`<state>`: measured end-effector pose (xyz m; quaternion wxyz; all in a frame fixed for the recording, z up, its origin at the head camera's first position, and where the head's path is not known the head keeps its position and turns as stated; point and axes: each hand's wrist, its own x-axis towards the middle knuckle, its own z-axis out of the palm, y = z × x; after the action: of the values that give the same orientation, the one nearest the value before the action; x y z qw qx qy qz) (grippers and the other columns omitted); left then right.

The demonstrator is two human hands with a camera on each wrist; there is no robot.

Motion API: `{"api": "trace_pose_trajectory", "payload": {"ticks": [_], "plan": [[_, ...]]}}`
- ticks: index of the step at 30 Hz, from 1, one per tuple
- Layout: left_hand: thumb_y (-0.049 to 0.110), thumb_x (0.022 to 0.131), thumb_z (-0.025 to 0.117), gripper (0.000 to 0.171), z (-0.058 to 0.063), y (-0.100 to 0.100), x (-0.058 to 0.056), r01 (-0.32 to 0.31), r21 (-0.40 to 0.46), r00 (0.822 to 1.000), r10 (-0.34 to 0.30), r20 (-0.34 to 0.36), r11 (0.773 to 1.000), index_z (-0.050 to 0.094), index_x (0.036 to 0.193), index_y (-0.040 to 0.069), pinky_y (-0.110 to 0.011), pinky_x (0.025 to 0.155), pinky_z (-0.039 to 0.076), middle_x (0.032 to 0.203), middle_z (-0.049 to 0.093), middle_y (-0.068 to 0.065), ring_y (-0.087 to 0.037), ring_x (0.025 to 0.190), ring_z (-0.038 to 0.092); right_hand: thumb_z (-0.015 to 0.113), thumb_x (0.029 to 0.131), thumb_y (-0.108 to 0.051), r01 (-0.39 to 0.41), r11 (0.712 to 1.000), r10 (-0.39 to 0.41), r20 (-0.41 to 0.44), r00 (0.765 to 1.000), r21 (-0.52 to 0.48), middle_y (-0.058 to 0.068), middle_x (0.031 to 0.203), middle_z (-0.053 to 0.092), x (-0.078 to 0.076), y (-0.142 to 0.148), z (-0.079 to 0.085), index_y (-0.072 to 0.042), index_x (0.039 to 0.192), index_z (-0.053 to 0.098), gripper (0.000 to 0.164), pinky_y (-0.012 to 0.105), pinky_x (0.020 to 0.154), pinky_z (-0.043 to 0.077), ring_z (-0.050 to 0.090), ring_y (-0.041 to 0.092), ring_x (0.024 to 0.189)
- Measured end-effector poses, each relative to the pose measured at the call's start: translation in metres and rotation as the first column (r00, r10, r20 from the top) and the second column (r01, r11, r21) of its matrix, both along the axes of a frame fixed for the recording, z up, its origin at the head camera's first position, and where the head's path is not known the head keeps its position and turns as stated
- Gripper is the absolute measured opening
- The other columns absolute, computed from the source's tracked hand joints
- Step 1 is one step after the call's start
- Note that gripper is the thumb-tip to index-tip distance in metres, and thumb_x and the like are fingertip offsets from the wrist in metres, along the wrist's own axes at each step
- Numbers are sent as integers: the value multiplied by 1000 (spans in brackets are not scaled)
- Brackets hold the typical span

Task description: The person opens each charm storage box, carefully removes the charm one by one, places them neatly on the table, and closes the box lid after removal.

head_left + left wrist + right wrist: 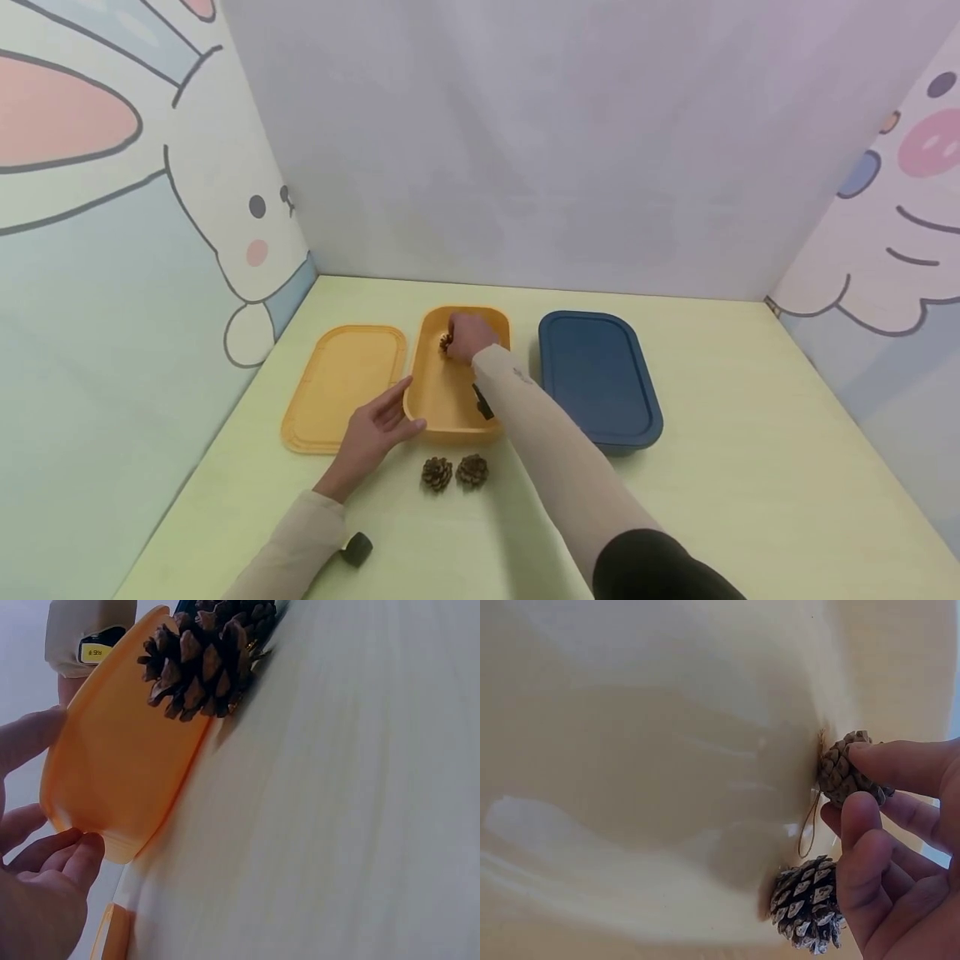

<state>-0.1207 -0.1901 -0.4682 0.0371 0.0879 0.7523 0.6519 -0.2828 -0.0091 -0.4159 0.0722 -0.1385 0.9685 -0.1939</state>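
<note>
My right hand (471, 336) reaches into an orange plastic box (452, 434), toward its far end. Between thumb and fingers it pinches a brown pinecone (844, 769) low in the box. A thin loop of string (808, 825) shows beside that cone. Close by, a pinecone with whitish scale tips (806, 904) lies in the box, partly behind my fingers. My left hand (378, 429) holds the box's near left corner, thumb on the near side and bent fingers on the left side. Just in front of the box, two pinecones (437, 473) (472, 471) sit on the table.
Left of the orange box an orange lid (348, 387) lies flat on the table (750, 467). On the other side stands a dark blue box with its lid on (600, 375), partly behind my right forearm. Walls with cartoon drawings border both sides, and a pale curtain-like wall (510, 150) closes the back.
</note>
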Motion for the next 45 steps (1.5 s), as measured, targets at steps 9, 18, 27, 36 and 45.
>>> {"api": "trace_pose_trajectory", "payload": {"ticks": [9, 18, 27, 36, 45], "plan": [[17, 90, 76, 76, 2, -1, 1, -16, 5, 1000, 16, 6, 1000, 38, 156, 12, -9, 105, 42, 164, 34, -8, -26, 149, 35, 74, 89, -21, -23, 999, 23, 4, 1000, -25, 4, 96, 69, 0, 2, 3, -11, 97, 66, 15, 28, 66, 49, 58, 17, 81], [18, 90, 77, 76, -6, 1, 3, -18, 7, 1000, 18, 13, 1000, 38, 156, 13, -9, 105, 43, 164, 34, -7, -25, 149, 36, 79, 86, -24, -81, 995, 76, -79, 994, -62, 6, 104, 75, 16, 23, 19, -9, 102, 71, 23, 35, 82, 57, 64, 20, 86], [18, 90, 76, 76, -4, 1, 4, -19, 4, 1000, 19, 17, 1000, 38, 156, 14, -11, 106, 42, 164, 34, -6, -24, 149, 36, 79, 87, -26, -138, 988, 131, -94, 987, -73, 6, 103, 76, 35, 34, 42, -9, 103, 72, 25, 33, 76, 58, 67, 20, 85], [21, 90, 77, 77, -2, 0, 2, -26, -18, 999, 26, 25, 1000, 38, 156, 15, -14, 108, 41, 164, 34, -5, -23, 149, 37, 78, 88, -23, -233, 963, 220, -104, 970, -136, 7, 101, 76, 57, 52, 60, -9, 109, 70, 26, 29, 71, 60, 72, 17, 83], [22, 90, 77, 77, 1, 0, -1, -28, -25, 999, 29, 25, 999, 39, 156, 15, -18, 111, 41, 163, 35, -5, -23, 149, 37, 78, 88, -22, -271, 945, 252, -125, 960, -181, 4, 95, 76, 85, 67, 69, -11, 105, 71, 22, 28, 70, 58, 70, 14, 79]]}}
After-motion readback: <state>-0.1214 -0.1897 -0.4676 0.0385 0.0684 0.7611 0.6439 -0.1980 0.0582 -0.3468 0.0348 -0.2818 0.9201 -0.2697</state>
